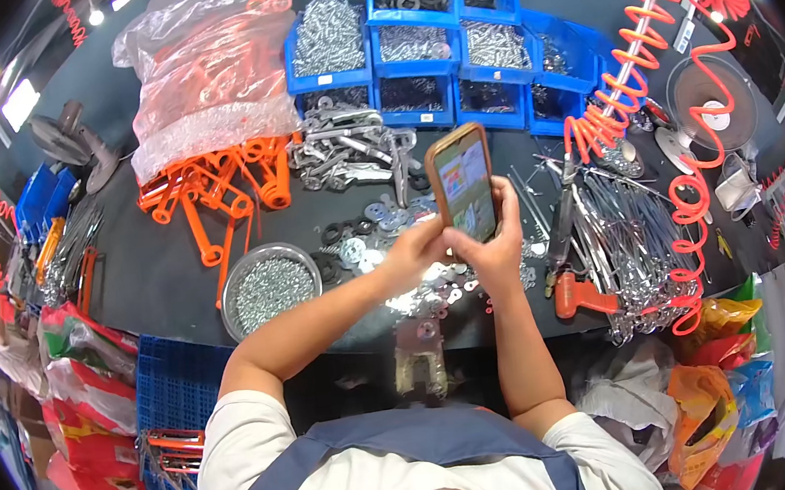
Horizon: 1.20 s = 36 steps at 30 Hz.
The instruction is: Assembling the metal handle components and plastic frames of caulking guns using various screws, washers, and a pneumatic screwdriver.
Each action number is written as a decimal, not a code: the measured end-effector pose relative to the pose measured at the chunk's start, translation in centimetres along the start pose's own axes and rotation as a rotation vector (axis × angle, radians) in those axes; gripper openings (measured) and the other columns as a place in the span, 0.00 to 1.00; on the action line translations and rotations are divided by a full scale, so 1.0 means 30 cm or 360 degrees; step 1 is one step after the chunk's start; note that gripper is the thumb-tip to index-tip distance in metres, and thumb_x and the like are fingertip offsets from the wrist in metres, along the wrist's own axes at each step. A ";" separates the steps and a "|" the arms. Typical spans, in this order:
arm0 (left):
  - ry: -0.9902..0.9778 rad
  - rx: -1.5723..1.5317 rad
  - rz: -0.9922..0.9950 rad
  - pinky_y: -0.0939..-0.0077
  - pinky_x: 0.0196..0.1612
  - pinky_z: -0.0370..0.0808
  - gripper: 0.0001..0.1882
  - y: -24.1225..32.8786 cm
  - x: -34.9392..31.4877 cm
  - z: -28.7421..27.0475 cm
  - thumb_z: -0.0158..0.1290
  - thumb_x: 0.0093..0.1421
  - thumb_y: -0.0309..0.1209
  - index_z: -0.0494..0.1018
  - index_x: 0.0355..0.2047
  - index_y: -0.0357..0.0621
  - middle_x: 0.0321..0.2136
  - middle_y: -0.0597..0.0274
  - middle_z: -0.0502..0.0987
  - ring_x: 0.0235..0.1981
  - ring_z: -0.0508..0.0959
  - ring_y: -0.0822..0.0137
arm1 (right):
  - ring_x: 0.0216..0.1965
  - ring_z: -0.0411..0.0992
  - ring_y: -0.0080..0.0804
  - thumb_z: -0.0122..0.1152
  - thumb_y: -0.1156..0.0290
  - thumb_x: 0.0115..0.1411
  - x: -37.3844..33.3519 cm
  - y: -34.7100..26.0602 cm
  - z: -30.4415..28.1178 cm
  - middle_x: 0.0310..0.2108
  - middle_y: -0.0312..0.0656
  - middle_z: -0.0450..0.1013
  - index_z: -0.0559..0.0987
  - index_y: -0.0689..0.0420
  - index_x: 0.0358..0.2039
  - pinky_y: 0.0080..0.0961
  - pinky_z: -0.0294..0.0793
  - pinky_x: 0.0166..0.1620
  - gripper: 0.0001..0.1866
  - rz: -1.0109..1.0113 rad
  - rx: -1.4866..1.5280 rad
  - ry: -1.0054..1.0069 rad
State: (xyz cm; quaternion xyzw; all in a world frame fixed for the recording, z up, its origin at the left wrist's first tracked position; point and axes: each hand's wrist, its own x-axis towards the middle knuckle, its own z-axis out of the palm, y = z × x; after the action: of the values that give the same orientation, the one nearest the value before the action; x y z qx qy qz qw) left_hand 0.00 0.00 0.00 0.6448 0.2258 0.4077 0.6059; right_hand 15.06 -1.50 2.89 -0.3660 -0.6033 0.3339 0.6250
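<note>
Steadying the tan-cased smartphone calls, I would judge, for both hands working as one frame. It is held raised and a little tilted above the middle of the dark workbench, its lit screen turned toward the person. The right hand grasps it, fingers wrapped round the right edge and thumb near the bottom of the screen; the left hand grips the lower left corner, though what its hidden fingers do behind the case I cannot tell. A sound hold would let the right palm take the weight while the left only braces, thumbs light, so the screen does not wobble. A slip would probably drop it among the loose flat washers scattered below, which might scratch the glass. Left of these stands the round bowl of small silvery pieces, close to the left forearm, so that elbow is best moved gently. To the right, the orange-gripped power driver lies beside a heap of thin metal rods; farther back sit chrome levers, orange handles and blue parts bins, all well clear of the grip
</note>
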 end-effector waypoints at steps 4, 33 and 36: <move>-0.0390 0.0372 -0.0234 0.65 0.53 0.71 0.34 0.117 -0.029 0.137 0.50 0.57 0.20 0.49 0.62 0.39 0.56 0.51 0.62 0.57 0.64 0.59 | 0.52 0.61 0.35 0.72 0.68 0.35 -0.084 -0.061 -0.122 0.49 0.45 0.60 0.58 0.62 0.54 0.32 0.59 0.56 0.45 0.0050 -0.0322 -0.0060; 0.1421 0.2032 -0.0071 0.69 0.25 0.68 0.12 -0.255 -0.387 0.124 0.53 0.46 0.19 0.72 0.33 0.36 0.22 0.56 0.74 0.23 0.71 0.57 | 0.60 0.56 0.39 0.65 0.49 0.46 0.774 0.710 -1.403 0.58 0.42 0.58 0.61 0.50 0.59 0.59 0.57 0.54 0.42 0.0681 -0.2802 0.0416; 0.1409 0.2058 -0.0087 0.68 0.25 0.68 0.11 -0.263 -0.379 0.122 0.52 0.46 0.19 0.72 0.33 0.36 0.22 0.56 0.74 0.23 0.71 0.56 | 0.51 0.65 0.46 0.60 0.55 0.49 0.797 0.804 -1.431 0.46 0.47 0.69 0.72 0.53 0.48 0.47 0.63 0.48 0.26 -0.0086 -0.2087 0.0137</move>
State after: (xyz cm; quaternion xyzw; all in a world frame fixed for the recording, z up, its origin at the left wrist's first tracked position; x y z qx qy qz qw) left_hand -1.90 -9.81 -10.24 0.6412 0.6547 0.3994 -0.0265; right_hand 59.67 28.98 -5.85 -0.6687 -0.6652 -0.1336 0.3042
